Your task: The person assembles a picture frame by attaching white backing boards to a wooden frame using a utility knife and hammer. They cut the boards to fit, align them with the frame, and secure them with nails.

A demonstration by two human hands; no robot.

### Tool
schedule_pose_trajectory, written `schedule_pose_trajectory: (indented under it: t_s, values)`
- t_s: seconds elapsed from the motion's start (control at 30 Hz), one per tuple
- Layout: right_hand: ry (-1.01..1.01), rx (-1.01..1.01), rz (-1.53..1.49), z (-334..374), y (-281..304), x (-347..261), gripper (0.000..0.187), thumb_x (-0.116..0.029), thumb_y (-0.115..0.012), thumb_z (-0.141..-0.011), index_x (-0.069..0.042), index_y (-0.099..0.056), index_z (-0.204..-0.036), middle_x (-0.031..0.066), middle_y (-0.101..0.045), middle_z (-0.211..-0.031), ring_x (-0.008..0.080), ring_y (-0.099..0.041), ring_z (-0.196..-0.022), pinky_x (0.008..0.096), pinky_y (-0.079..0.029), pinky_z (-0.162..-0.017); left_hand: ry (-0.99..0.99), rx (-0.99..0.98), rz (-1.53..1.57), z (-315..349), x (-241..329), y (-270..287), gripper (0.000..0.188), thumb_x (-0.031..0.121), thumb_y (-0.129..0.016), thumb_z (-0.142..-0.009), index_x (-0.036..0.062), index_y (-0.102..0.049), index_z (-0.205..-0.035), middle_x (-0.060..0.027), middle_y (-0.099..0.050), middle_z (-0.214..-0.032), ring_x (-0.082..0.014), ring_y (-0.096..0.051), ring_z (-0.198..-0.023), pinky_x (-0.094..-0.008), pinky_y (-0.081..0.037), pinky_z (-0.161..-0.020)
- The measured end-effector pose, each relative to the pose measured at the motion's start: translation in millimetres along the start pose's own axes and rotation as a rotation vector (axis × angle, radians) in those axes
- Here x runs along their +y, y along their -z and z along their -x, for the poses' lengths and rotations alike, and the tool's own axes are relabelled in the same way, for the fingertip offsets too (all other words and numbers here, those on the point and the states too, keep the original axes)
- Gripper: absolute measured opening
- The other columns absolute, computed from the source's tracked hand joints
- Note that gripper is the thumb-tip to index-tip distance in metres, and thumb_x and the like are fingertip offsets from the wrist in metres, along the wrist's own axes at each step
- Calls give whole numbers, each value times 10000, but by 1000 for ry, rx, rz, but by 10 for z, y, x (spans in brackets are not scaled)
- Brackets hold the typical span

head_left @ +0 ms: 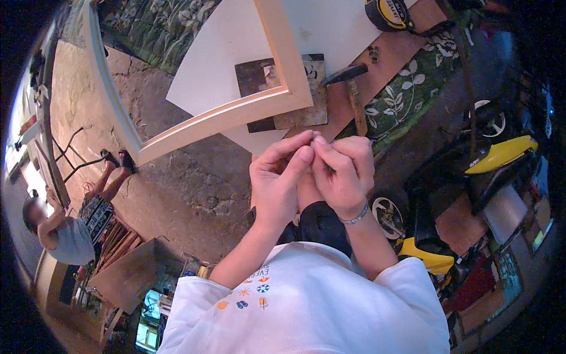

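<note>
My left hand [276, 174] and my right hand [345, 171] meet in front of my body, with thumbs and index fingertips pinched close together. Whatever sits between the fingertips is too small to make out. Just beyond them lies a worn, stained flat plate [315, 106] on a white sheet [206, 76]. A hammer, its dark head [346, 73] toward the plate and its wooden handle [357, 109] pointing back at me, rests beside it. The corner of a pale wooden frame [227, 115] reaches over the sheet, left of the plate, apart from both hands.
Green floral cloth [407, 94] lies beyond and to the right. A black round object with a yellow label [388, 14] is at the far edge. A yellow and black motorbike [501, 154] stands at right. Another person [68, 236] is at left, near stacked wood [121, 245].
</note>
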State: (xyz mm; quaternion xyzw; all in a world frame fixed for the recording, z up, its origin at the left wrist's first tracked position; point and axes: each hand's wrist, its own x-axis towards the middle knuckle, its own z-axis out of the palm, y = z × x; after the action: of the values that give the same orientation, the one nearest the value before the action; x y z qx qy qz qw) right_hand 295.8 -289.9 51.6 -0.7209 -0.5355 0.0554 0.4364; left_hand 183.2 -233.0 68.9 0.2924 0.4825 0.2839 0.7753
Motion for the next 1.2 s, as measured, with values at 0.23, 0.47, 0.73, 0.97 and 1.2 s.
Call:
schedule_pose_trajectory:
  t_s: [0.23,0.47,0.73,0.97,1.2]
  values:
    - [-253,-123,-211,-34,14,-42,286,-21,-792,-785,-66,-717,-1057,75,-595,-916,240,-611,-788,319,-515,-662,-71,-10,-136,-152,-40,252,191,9,-759,-861,7,-742,-1052,-64,-730,-958,-125,-670,-860,-247,-531,-802]
    - [-502,-173,-431,-41,77,-34,184,-20,-800,-778,-56,-733,-946,81,-609,-926,218,-646,-832,304,-531,-696,22,-123,-85,-193,-20,326,187,68,-802,-850,5,-721,-1007,-58,-729,-935,-106,-671,-841,-246,-539,-771]
    - [-521,-249,-470,-47,198,109,165,-13,-791,-785,-56,-756,-941,59,-644,-877,197,-645,-821,294,-520,-709,-185,-332,-566,-307,206,307,91,15,-779,-819,-1,-729,-893,-58,-726,-908,-123,-671,-819,-263,-538,-734]
    - [-581,-275,-673,-55,277,151,166,-34,-772,-825,-27,-760,-990,67,-648,-894,186,-639,-833,296,-520,-734,-467,-458,-715,-437,269,296,177,30,-803,-714,76,-729,-868,-51,-695,-859,-226,-670,-796,-328,-527,-711]
    - [-603,-225,239,186,426,224,337,-178,-756,-875,-12,-611,-1129,157,-610,-1030,338,-613,-948,395,-509,-851,-984,-23,-1154,-765,77,259,208,107,-829,-671,146,-730,-850,8,-642,-864,-217,-587,-867,-377,-432,-796]
